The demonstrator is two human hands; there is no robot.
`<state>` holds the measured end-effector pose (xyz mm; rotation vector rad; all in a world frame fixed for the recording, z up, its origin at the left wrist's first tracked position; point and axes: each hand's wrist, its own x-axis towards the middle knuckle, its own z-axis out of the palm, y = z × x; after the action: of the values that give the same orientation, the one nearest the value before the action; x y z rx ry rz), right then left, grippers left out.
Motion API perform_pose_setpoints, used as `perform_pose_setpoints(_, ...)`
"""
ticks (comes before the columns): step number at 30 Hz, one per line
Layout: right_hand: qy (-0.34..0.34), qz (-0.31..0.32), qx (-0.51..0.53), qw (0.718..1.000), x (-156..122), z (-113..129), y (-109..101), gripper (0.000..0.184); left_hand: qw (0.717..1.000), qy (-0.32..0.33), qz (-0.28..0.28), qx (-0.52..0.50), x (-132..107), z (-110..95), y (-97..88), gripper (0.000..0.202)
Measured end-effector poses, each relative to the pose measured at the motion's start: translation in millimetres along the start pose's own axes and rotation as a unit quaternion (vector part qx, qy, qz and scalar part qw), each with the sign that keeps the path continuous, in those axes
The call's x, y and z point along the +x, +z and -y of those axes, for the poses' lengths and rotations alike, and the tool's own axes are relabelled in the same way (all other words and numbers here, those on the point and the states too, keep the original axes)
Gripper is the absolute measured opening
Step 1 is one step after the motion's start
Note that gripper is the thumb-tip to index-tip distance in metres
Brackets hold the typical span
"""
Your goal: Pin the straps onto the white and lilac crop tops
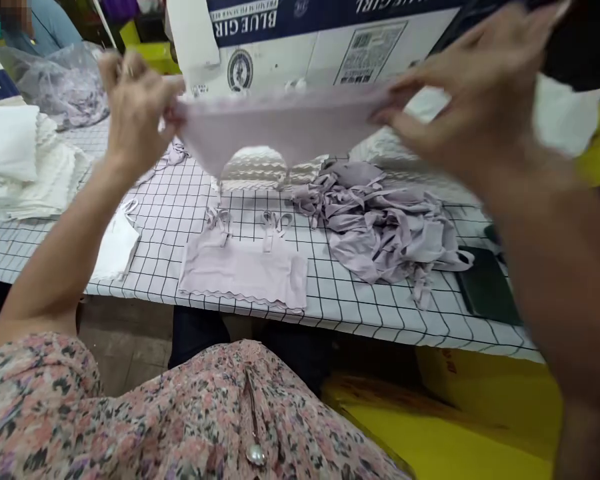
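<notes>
left hand (135, 110): raised, pinching | right hand (480, 90): raised, pinching

A pale lilac garment of thin stretchy knit fabric (280, 127) is hanging in the air between the left hand (136, 113) and the right hand (480, 87). Each hand is pinching one end, so the cloth is pulled wide and almost flat. Its lower edge has one round cut-out in the middle, and thin narrow straps (221, 183) hang down below the hands' level.
</notes>
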<state>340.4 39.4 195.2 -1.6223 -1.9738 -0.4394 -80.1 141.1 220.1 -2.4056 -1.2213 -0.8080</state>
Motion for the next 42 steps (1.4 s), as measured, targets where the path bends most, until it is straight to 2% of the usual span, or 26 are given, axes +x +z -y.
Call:
perform_pose_setpoints(1, 0.027, 0.021, -0.001, 0.999, -20, 3, 22, 0.051, 0.998, -0.003, 0.064, 0.011, -27, -3, 17.6, 0.019)
perform_pose_setpoints(2, 0.035, 0.051, 0.011, 0.998, -40, 7, 44, 0.051, 0.995, -0.006, 0.099, -0.007, -55, -7, 35.4, 0.01)
perform_pose_setpoints(4, 0.025, 0.105, 0.059, 0.992, -79, 11, 85, 0.042, 0.994, -0.01, 0.084, -0.067, -107, -12, 67.4, 0.012)
perform_pose_setpoints(5, 0.024, 0.131, 0.081, 0.988, -94, 12, 101, 0.03, 0.993, -0.016, 0.078, -0.086, -127, -14, 79.5, 0.015)
perform_pose_setpoints(7, 0.023, 0.146, 0.118, 0.982, -115, 12, 120, 0.009, 0.99, -0.027, 0.072, -0.114, -155, -17, 92.1, 0.014)
perform_pose_setpoints(9, 0.015, 0.103, 0.149, 0.983, -124, 12, 121, 0.011, 0.986, -0.03, 0.069, -0.149, -167, -20, 88.4, 0.007)
perform_pose_setpoints(11, -0.011, 0.026, 0.187, 0.982, -133, 16, 108, 0.011, 0.981, -0.038, 0.062, -0.179, -173, -27, 73.1, 0.002)
perform_pose_setpoints(13, -0.04, -0.023, 0.216, 0.975, -149, 24, 92, 0.007, 0.978, -0.062, 0.061, -0.191, -183, -37, 55.7, 0.007)
perform_pose_setpoints(16, -0.054, -0.011, 0.203, 0.978, -190, 39, 81, 0.006, 0.973, -0.075, 0.089, -0.201, -214, -55, 43.3, 0.012)
perform_pose_setpoints(20, -0.047, 0.042, 0.152, 0.986, -232, 51, 89, 0.011, 0.973, -0.042, 0.116, -0.196, -252, -69, 51.4, 0.019)
perform_pose_setpoints(25, -0.057, -0.028, 0.166, 0.984, -234, 57, 78, 0.013, 0.978, -0.033, 0.091, -0.183, -261, -69, 49.3, 0.016)
perform_pose_setpoints(29, -0.062, -0.018, 0.164, 0.984, -248, 62, 65, 0.017, 0.974, -0.031, 0.095, -0.203, -276, -69, 39.8, 0.019)
perform_pose_setpoints(33, -0.082, 0.045, 0.161, 0.983, -270, 69, 61, 0.011, 0.97, -0.019, 0.157, -0.186, -285, -75, 29.2, 0.029)
perform_pose_setpoints(36, -0.061, 0.132, 0.165, 0.976, -269, 84, 61, 0.05, 0.966, -0.031, 0.167, -0.194, -273, -93, 29.4, 0.048)
perform_pose_setpoints(39, -0.038, 0.231, 0.134, 0.963, -264, 104, 71, 0.076, 0.959, -0.03, 0.192, -0.208, -264, -123, 50.4, 0.057)
perform_pose_setpoints(42, -0.047, 0.263, 0.11, 0.957, -269, 114, 86, 0.085, 0.954, -0.06, 0.237, -0.173, -272, -147, 79.0, 0.078)
